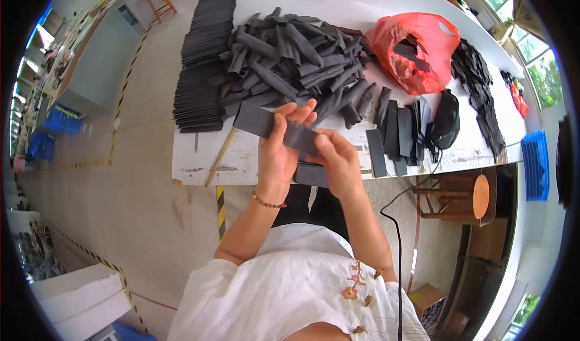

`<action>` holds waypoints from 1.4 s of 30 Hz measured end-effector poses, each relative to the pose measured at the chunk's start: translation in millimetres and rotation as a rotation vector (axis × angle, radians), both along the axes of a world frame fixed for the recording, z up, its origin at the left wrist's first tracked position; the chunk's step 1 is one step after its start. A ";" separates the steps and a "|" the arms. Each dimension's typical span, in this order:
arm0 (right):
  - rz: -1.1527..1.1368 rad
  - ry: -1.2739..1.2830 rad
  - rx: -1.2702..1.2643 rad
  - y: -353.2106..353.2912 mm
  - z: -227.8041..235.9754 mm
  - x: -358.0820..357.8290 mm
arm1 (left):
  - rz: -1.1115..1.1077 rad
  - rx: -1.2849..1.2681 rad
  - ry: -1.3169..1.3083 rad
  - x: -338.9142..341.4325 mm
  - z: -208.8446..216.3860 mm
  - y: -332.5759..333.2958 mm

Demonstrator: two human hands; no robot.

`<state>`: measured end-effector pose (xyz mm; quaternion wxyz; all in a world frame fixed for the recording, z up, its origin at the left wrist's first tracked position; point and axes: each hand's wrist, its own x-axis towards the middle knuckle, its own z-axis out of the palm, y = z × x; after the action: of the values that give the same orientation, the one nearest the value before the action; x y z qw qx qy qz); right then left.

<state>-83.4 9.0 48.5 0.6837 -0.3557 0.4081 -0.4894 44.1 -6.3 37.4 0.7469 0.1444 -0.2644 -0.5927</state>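
Note:
Both of my hands hold a dark grey rectangular strip (256, 122) over the table's front edge; its material is hard to tell. My left hand (275, 154) grips the strip's middle from below, thumb on the near side and fingers behind. At the strip's right end, my right hand (339, 161) pinches it between thumb and fingers. Just beneath the hands, another dark flat piece (311, 174) shows at the table edge, partly covered. Beyond them lies a large heap of curled dark strips (296, 51).
A long row of stacked strips (202, 63) lines the white table's (199, 154) left side, near a wooden stick (221, 157). To the right are several flat strips (405, 129), a red plastic bag (417, 51), a black corded object (446, 120) and a wooden stool (480, 196).

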 end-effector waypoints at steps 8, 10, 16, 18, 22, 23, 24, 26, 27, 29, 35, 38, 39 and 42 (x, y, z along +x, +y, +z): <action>-0.373 0.758 -1.129 -9.9 -2.5 -23.8 | 0.021 0.638 0.107 20.8 -16.9 7.0; -0.318 0.843 -1.270 -14.4 0.3 -29.3 | -0.020 0.628 0.107 17.8 -14.9 12.5; -0.186 0.548 -0.696 -3.2 -11.7 -37.9 | 0.112 0.469 -0.181 25.9 -15.8 3.8; -0.162 0.285 -0.520 -1.7 -25.7 -37.7 | 0.084 0.462 -0.194 22.5 -16.8 6.9; -0.111 0.059 -0.036 -4.0 -41.9 -30.1 | 0.037 0.463 -0.202 13.1 -23.9 8.6; -0.150 0.069 -0.042 -3.7 -45.1 -30.0 | 0.041 0.464 -0.202 11.3 -23.6 8.8; -0.188 0.079 -0.048 -3.9 -46.8 -29.8 | 0.026 0.465 -0.168 9.7 -22.5 9.2; -0.199 0.091 -0.045 -4.3 -47.7 -31.2 | 0.016 0.467 -0.132 11.2 -24.6 10.4; -0.214 0.104 -0.042 -4.0 -47.5 -31.2 | 0.082 0.483 -0.155 13.6 -30.2 10.2; -0.228 0.129 -0.074 -3.2 -44.7 -27.4 | 0.147 0.501 -0.177 18.9 -39.0 9.8; -0.339 0.199 -0.107 3.4 -47.8 -20.9 | 0.157 0.529 -0.123 31.9 -46.9 10.3; -0.342 0.173 -0.097 2.1 -46.2 -20.2 | 0.116 0.491 -0.082 36.8 -51.8 8.4; -0.323 0.180 -0.094 1.4 -45.9 -20.8 | 0.113 0.490 -0.069 38.3 -53.0 6.9; -0.188 0.141 -0.044 -4.3 -49.1 -27.6 | 0.103 0.489 -0.058 39.0 -52.3 8.1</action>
<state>-111.0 4.8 -0.7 0.5964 -0.3646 0.4758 -0.5339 83.2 1.8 -14.9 0.7111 0.3508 -0.1267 -0.5960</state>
